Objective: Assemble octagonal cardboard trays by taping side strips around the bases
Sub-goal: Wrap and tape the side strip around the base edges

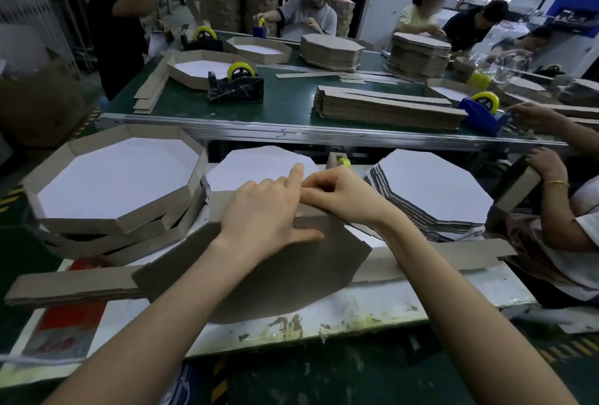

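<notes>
Octagonal base (259, 278) lies tilted on the near white worktable (372, 307), its grey-brown underside turned toward the camera. Along the far edge of this base a side strip (218, 205) stands upright. The left hand (262, 213) lies over that edge. Its fingers are almost straight and spread and press on the strip, and its thumb lies flat on the underside of the base. The right hand (345, 194) meets the same edge just right of the left fingers. Its fingers are curled and the fingertips pinch at the top of the strip; whether tape is between them is too small to tell. Loose long strips (68, 286) lie left and right of the base. Beyond the base on the left is a stack of finished trays (155, 210), and beyond it on the right a stack of white octagons (434, 190). Directly behind the base is a small yellow tape roll (344, 162). Farther behind is a green table (291, 100) with tape dispensers (235, 87), where other persons work.
</notes>
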`<action>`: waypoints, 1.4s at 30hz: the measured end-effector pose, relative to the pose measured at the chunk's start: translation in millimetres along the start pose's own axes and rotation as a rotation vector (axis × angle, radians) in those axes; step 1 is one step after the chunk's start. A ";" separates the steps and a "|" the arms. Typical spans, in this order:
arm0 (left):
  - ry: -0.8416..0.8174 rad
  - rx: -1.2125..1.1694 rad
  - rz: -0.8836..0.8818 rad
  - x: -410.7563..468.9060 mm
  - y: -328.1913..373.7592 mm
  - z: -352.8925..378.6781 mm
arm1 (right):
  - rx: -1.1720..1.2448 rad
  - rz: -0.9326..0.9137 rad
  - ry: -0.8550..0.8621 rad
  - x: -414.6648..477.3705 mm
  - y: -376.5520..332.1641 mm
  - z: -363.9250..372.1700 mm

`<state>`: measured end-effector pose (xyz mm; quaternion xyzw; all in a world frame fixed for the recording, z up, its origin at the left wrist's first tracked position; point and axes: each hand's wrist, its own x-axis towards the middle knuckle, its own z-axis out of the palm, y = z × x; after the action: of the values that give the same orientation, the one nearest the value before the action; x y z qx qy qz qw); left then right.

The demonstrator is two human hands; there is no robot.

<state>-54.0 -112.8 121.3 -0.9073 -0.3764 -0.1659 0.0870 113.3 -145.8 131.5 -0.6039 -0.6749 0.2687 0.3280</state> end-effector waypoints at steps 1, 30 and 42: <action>-0.001 0.003 -0.015 0.5 -1.7 -0.2 | 0.006 0.029 -0.006 -3.5 2.8 -4.2; 0.226 -0.596 -0.275 -77.5 -73.4 32.3 | -0.277 -0.080 -0.171 28.2 -32.7 11.9; 0.278 -0.436 -0.021 -45.4 -45.8 16.5 | -0.208 -0.068 -0.049 12.5 -6.8 -1.0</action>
<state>-112.8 -105.7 90.8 -0.8690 -0.3257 -0.3674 -0.0615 109.0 -134.2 138.8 -0.6046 -0.7271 0.2007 0.2558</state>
